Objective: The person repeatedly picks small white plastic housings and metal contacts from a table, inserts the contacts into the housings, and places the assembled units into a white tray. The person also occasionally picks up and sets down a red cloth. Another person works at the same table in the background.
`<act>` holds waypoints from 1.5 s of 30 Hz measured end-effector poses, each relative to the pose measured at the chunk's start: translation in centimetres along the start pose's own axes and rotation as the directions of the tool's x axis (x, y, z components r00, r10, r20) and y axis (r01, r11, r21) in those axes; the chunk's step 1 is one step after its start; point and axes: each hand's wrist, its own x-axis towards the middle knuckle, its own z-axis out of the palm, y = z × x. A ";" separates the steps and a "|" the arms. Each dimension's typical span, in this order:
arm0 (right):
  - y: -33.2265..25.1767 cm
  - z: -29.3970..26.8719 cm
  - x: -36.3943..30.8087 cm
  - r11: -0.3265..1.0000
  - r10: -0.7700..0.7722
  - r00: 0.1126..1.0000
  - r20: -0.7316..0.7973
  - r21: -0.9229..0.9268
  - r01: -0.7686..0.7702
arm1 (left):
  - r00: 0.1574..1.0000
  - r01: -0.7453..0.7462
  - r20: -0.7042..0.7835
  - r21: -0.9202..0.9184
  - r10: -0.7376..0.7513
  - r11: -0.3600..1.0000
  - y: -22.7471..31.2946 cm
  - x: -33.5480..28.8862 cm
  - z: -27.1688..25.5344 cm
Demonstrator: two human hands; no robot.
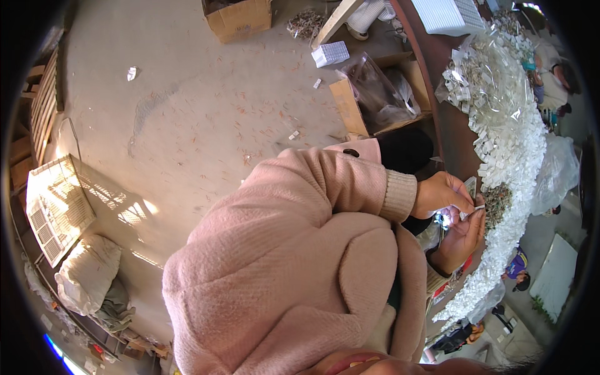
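My left hand (445,195), coming out of a pink sleeve with a ribbed beige cuff, is closed in a pinch. Its fingertips meet those of my right hand (464,241), which is also closed. Between them is a small thin white piece (479,207), mostly covered by the fingers. Right beside the fingertips lies a small heap of grey-brown bits (498,203) on the table. Along it stretches a long pile of small white pieces (509,156), with clear plastic over its far part.
An open cardboard box with a plastic bag (384,94) stands by the brown table edge (440,94). A white box (447,15) sits at the table's far end. Other people (553,75) are across the table. A white crate (59,206) and a sack (90,272) stand at left.
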 end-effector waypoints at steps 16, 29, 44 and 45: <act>-0.5 4.9 -3.2 0.573 -0.636 0.762 -0.123 -0.737 0.360 | 0.994 -0.063 0.087 -0.091 0.071 0.994 0.9 -2.5 0.1; 0.7 4.0 -3.4 0.543 -0.676 0.723 0.141 -0.568 0.619 | 0.999 -0.043 -0.011 -0.100 0.042 0.994 0.7 -3.1 0.7; 1.4 5.8 -3.4 0.520 -0.736 0.675 0.039 -0.606 0.602 | 0.992 -0.100 0.049 -0.293 0.120 0.951 -1.3 -2.5 0.4; 1.5 5.9 -3.4 0.496 -0.736 0.674 0.065 -0.626 0.602 | 0.990 -0.117 0.047 -0.294 0.136 0.949 -1.3 -2.3 0.3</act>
